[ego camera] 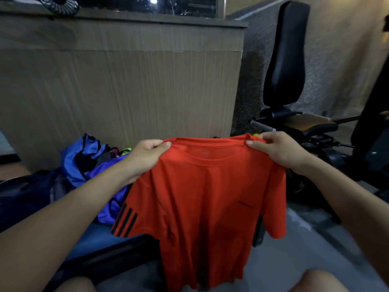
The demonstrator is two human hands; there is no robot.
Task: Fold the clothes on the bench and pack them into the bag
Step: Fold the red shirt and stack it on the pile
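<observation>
At the far left a dark padded worktop carries a crumpled heap of clothes, glossy blue and purple fabric with dark pieces and a neon-yellow scrap tucked in. The left hand is raised in front of it, its fingers curled and pinching the left shoulder seam of an orange T-shirt. The shirt hangs in the air between both hands, front side toward the camera, smooth and thin, with a round ribbed collar and 3 black stripes on its left sleeve; its hem drops between the person's knees. The right hand pinches the right shoulder beside the collar, thumb on the near side. Behind it stands a black padded exercise seat with a tall rounded backrest, in front of a ribbed beige wall panel.
</observation>
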